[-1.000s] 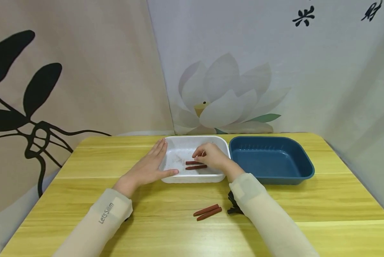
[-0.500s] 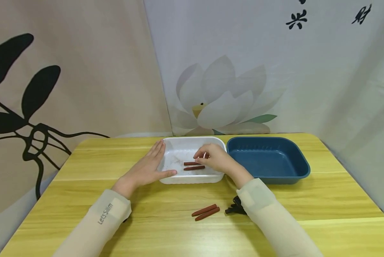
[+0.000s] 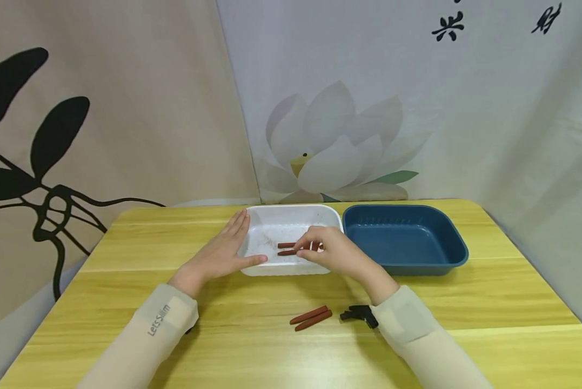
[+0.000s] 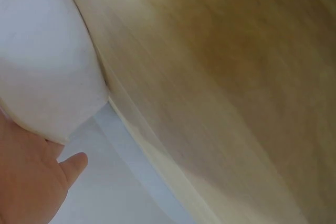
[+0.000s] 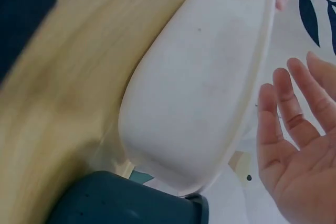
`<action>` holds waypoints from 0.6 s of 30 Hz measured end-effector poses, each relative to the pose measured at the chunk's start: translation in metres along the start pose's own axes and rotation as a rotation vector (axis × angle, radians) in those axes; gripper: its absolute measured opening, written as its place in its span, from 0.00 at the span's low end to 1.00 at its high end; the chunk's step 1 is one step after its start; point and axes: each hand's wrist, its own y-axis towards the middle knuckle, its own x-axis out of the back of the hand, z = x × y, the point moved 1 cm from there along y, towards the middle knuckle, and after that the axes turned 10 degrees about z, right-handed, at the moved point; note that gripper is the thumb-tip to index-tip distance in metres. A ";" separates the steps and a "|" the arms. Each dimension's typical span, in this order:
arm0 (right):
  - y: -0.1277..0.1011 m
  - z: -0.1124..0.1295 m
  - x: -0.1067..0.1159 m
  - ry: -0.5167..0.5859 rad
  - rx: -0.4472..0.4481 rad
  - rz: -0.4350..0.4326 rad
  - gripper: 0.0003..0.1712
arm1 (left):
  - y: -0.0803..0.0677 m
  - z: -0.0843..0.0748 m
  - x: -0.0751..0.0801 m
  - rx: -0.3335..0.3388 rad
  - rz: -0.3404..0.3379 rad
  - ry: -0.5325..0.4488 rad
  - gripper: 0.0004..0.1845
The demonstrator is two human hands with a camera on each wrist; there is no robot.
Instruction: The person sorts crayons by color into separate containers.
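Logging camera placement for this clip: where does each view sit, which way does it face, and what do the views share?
Head: worn on the head, looking forward and down at the table; both sleeved arms, left hand, right hand show.
Left wrist: low beside the white tray, facing its outer wall; part of the left hand shows.
Right wrist: low, facing the white tray's underside and the blue tray; open fingers show.
Shared: all see the white tray.

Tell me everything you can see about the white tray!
The white tray is a shallow, rounded rectangle that looks like plastic, with faint brownish smears on its floor. It sits flat on the yellow wooden table, close beside the blue tray. Two brown sticks lie inside. The left hand rests against its left rim, and the right hand hovers over its right side.
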 end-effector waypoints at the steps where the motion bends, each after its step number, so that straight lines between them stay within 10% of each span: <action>1: -0.002 0.001 -0.001 0.003 0.003 0.002 0.07 | 0.000 0.000 0.000 0.001 0.001 0.004 0.62; 18: -0.031 0.012 -0.024 0.090 0.083 0.141 0.07 | 0.002 0.001 0.000 0.000 -0.003 -0.009 0.62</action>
